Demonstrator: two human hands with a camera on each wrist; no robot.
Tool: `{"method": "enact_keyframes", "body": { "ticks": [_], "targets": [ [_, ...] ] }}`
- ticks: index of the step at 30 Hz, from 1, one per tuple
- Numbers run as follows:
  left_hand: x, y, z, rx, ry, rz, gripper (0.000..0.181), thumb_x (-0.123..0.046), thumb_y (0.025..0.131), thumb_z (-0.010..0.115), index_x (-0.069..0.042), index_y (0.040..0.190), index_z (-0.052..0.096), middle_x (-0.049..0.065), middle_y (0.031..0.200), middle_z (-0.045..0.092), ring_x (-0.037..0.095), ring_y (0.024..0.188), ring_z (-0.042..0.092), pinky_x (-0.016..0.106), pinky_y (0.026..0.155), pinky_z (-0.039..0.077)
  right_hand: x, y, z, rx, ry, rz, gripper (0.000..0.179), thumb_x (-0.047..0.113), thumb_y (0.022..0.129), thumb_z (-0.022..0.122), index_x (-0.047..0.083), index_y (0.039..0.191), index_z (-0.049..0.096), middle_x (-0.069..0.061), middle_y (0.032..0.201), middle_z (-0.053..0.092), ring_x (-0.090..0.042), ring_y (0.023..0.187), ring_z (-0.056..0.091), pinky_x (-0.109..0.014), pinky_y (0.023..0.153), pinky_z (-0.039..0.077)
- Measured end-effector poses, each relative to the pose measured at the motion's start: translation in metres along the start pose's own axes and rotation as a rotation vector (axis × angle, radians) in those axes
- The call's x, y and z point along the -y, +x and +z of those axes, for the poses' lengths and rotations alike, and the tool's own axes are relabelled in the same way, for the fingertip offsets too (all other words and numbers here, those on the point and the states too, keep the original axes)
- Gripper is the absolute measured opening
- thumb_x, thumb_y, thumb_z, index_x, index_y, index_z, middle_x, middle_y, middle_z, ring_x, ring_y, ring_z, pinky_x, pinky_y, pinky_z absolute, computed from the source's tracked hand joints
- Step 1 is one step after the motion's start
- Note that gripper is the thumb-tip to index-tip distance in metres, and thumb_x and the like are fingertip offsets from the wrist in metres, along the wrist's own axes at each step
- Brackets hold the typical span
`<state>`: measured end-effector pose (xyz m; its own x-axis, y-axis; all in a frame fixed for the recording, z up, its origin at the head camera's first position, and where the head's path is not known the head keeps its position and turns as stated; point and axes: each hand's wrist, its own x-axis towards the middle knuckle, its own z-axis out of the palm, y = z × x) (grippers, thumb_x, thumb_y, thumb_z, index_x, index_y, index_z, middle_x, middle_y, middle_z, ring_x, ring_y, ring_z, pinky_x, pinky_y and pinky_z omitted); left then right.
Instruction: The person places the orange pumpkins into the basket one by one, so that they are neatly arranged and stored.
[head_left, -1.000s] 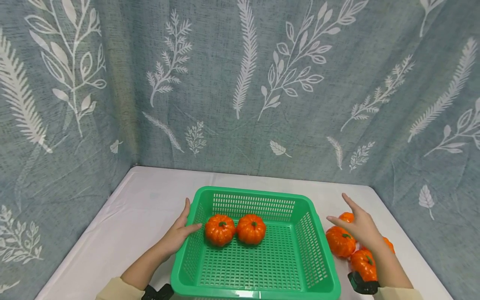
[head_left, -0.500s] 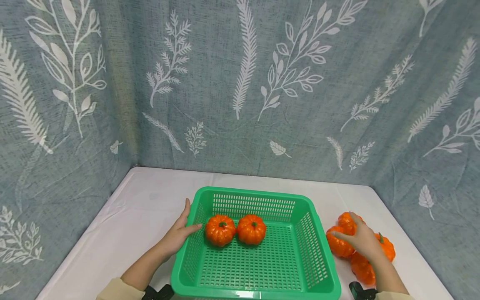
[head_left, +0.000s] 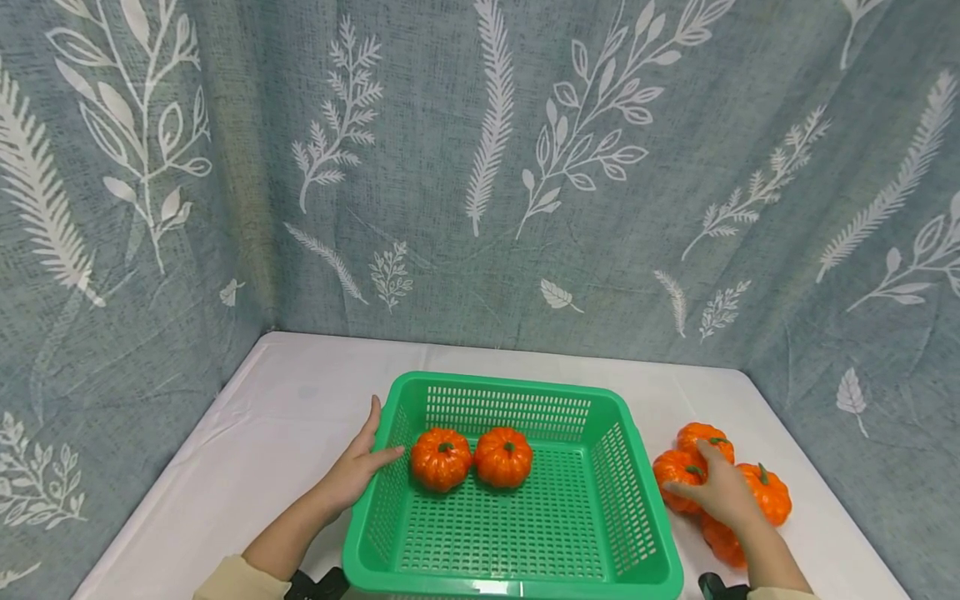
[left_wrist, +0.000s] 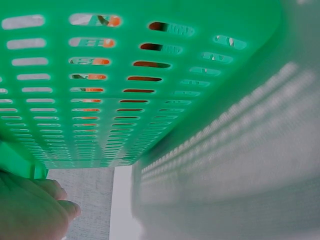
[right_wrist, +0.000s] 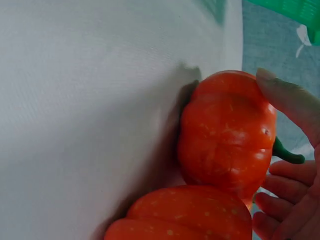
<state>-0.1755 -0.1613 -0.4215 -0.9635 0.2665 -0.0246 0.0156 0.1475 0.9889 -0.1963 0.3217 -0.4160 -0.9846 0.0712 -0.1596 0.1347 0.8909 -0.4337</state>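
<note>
The left hand rests on the left rim of a green plastic basket, thumb laid over the rim and fingers straight along the outside. Inside the basket sit two orange toy pumpkins, a left pumpkin and a right pumpkin, side by side. To the right of the basket, the right hand holds a pumpkin that stands on the table. Its thumb lies on one side, its fingers on the other, and the green stem shows between them.
Around the right hand, more pumpkins lie close together: a far pumpkin, a right-hand pumpkin and a near pumpkin, partly under the forearm. A white cloth covers the table. Grey-green leaf-patterned curtains close in the back and sides.
The right hand has come down from above the pumpkins onto the one nearest the basket. The left hand, the basket and the pumpkins in it have stayed still.
</note>
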Motion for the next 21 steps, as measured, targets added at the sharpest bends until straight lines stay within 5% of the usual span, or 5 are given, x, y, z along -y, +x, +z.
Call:
{"method": "enact_keyframes", "body": {
  "ticks": [21],
  "targets": [
    [0.001, 0.001, 0.000, 0.000, -0.003, -0.005, 0.083, -0.011, 0.097, 0.041, -0.015, 0.144, -0.027, 0.025, 0.154, -0.002, 0.037, 0.108, 0.059, 0.036, 0.076, 0.060, 0.002, -0.002, 0.013, -0.024, -0.040, -0.089, 0.094, 0.029, 0.069, 0.081, -0.013, 0.137, 0.032, -0.035, 0.134, 0.042, -0.049, 0.117, 0.044, -0.066, 0.099, 0.036]
  ]
}}
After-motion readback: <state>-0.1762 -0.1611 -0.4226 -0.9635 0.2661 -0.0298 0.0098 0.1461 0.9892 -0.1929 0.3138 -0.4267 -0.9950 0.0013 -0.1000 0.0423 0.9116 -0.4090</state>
